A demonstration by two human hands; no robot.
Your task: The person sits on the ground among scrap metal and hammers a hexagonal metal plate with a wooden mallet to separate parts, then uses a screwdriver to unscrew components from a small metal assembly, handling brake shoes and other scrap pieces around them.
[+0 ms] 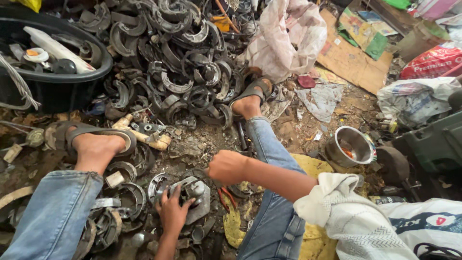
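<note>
— What's the grey metal part like?

— A dull, grimy casting: a flat plate with a rounded, drum-like lump standing on top. It lies on the littered floor between the person's two jeans-clad legs, just below the big heap of curved brake shoes.

— Which way does it run?

— Its long axis slants from lower left to upper right in the view, the flat plate end pointing away from the heap, the rounded lump facing up.

— And the left hand?

— It comes up from the bottom edge, palm down, fingers spread and clamped over the part's left side, pinning it.

— The right hand?

— Just right of the part and slightly above it, clenched in a fist; whether anything sits inside it I cannot tell. The forearm slopes back to a white sleeve. Red-handled pliers lie just beside the part, under that fist.

— Anything else near?

— A steel bowl well to the right of the part, and a black tub left of the heap.
</note>
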